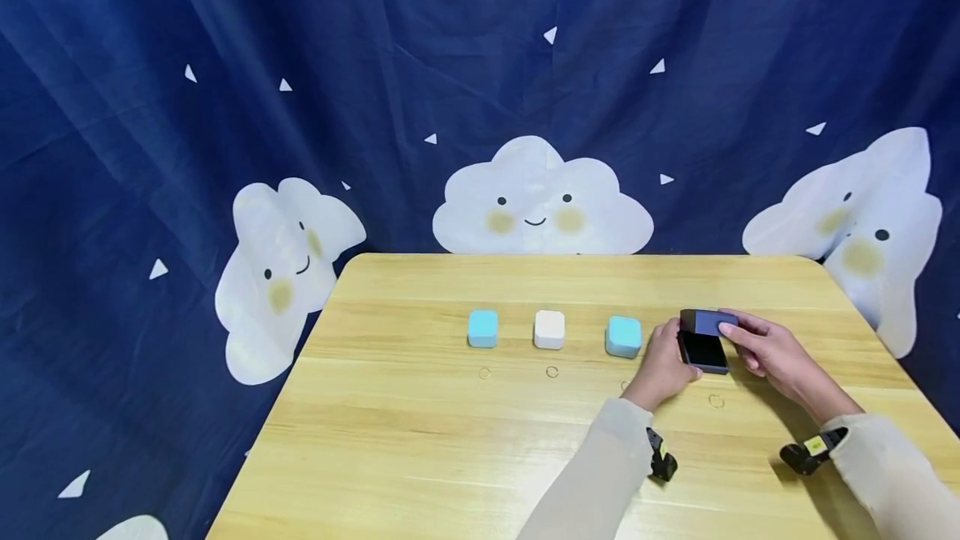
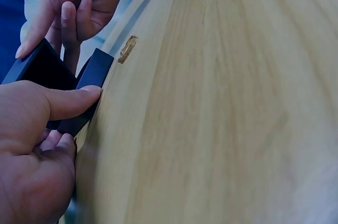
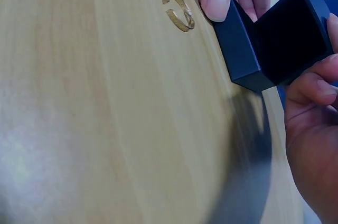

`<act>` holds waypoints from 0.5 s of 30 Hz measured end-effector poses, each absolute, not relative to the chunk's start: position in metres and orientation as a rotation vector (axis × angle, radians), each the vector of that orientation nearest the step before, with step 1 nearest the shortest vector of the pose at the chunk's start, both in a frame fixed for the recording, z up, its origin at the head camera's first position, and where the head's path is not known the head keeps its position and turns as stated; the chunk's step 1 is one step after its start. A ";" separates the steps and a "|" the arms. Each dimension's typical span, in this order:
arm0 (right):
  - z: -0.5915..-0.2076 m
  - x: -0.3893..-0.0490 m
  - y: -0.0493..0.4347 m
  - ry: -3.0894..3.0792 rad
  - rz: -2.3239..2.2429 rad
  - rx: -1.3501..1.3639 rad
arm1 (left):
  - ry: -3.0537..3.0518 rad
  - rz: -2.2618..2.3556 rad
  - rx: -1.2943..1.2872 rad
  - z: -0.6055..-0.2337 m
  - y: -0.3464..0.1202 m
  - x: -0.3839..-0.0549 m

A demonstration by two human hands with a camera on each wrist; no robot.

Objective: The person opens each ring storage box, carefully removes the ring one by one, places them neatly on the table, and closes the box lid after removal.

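A dark navy ring box (image 1: pixel 703 369) stands on the table at the right with its hinged lid (image 1: pixel 716 322) raised. Its black inside shows no ring. My left hand (image 1: pixel 660 368) grips the base from the left, its thumb (image 2: pixel 79 100) along the front side. From the right, my right hand (image 1: pixel 776 357) pinches the lid between thumb and fingers. On the table just in front of the box lies a gold open-ended ring (image 3: pixel 187 12), touched by neither hand.
Left of the hands stand a light blue box (image 1: pixel 623 337), a white box (image 1: pixel 549 330) and another light blue box (image 1: pixel 482 329) in a row. Thin rings lie before them, one (image 1: pixel 557 372) below the white box. A dark blue cloud-print curtain (image 1: pixel 480 65) hangs behind the table (image 1: pixel 420 457).
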State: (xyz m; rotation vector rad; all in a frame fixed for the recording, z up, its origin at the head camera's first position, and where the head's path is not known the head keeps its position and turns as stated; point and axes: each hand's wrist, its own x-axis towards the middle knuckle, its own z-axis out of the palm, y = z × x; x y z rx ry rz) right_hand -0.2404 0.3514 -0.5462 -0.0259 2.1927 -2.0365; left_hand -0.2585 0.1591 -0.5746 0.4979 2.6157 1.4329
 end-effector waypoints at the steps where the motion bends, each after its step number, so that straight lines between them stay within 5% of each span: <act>1: -0.547 -0.240 0.352 2.178 -2.043 -0.025 | 2.620 1.429 0.502 -0.575 0.159 -0.259; 15: -0.548 -0.231 0.357 2.223 -1.923 -0.063 | 2.630 1.427 0.506 -0.577 0.160 -0.258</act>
